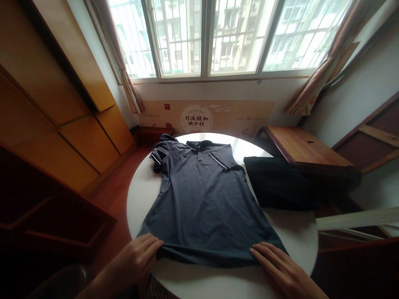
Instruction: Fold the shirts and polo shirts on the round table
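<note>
Polo shirt (205, 203), dark, short-sleeved: lying spread on the white desk (141, 197), extending forward from between left hand (140, 254) and right hand (279, 265), both gripping its near hem. Black cloth (276, 182): lying beyond the right hand.

Polo shirt (205, 203) (dark) on table (140, 191)

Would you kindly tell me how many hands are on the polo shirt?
2 on the polo shirt: the left hand at the hem's left end, the right hand near its right end.
</note>
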`<state>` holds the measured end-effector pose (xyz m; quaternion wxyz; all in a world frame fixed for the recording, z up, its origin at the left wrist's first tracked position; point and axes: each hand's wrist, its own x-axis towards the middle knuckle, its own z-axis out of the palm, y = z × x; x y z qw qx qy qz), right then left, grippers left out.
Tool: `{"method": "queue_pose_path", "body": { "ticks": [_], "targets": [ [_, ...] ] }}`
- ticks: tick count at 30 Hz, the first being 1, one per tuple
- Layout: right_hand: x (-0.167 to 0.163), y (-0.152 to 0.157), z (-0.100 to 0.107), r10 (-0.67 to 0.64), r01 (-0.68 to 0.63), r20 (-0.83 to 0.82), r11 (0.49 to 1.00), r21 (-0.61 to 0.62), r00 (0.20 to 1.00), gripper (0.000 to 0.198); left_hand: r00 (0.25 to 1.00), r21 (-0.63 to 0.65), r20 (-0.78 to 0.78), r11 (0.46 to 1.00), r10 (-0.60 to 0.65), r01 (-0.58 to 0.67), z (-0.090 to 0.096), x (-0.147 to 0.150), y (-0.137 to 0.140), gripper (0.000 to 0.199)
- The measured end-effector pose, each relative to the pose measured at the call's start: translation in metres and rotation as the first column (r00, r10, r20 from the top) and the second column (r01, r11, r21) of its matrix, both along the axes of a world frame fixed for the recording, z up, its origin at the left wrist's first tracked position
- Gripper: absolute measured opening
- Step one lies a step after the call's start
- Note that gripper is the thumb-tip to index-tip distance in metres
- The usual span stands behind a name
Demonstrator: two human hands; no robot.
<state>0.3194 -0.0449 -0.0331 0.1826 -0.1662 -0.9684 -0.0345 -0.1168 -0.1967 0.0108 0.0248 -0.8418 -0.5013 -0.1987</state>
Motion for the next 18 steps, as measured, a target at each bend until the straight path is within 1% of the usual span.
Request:
{"method": "queue_pose_path", "body": {
  "ticks": [3, 5, 7, 10, 12, 16, 18],
  "targets": [
    [0.011, 0.009, 0.002, -0.082, 0.082, -0.070, 0.997, -0.006, 0.994, 0.057, 0.984, 0.031, 0.127, 0.991, 0.125, -0.130, -0.005, -0.002, -0.001, 0.024],
    [0.016, 0.013, 0.003, -0.095, 0.092, -0.103, 0.995, -0.037, 0.990, 0.057, 0.973, 0.026, 0.162, 0.985, 0.165, -0.171, -0.010, -0.007, -0.003, 0.023],
    [0.022, 0.016, 0.004, -0.082, 0.074, -0.133, 0.995, -0.064, 0.988, 0.060, 0.980, 0.006, 0.145, 0.991, 0.133, -0.135, -0.015, -0.013, -0.004, 0.025],
    [0.032, 0.015, 0.004, -0.065, 0.055, -0.131, 0.996, -0.075, 0.989, 0.064, 0.998, -0.024, 0.052, 0.999, 0.041, -0.040, -0.018, -0.025, -0.011, 0.037],
    [0.041, 0.012, 0.003, -0.059, 0.052, -0.095, 0.996, -0.072, 0.994, 0.064, 0.999, -0.039, 0.011, 0.999, 0.037, -0.037, -0.019, -0.033, -0.019, 0.040],
    [0.051, 0.005, -0.001, -0.007, 0.005, -0.044, 0.999, -0.039, 0.999, 0.061, 0.991, -0.055, 0.048, 0.991, 0.124, -0.121, -0.022, -0.047, -0.038, 0.019],
    [0.053, 0.002, -0.001, -0.010, 0.010, -0.001, 0.996, -0.090, 1.000, 0.056, 0.988, -0.098, 0.072, 0.987, 0.135, -0.127, -0.022, -0.048, -0.046, 0.017]
  ]
}}
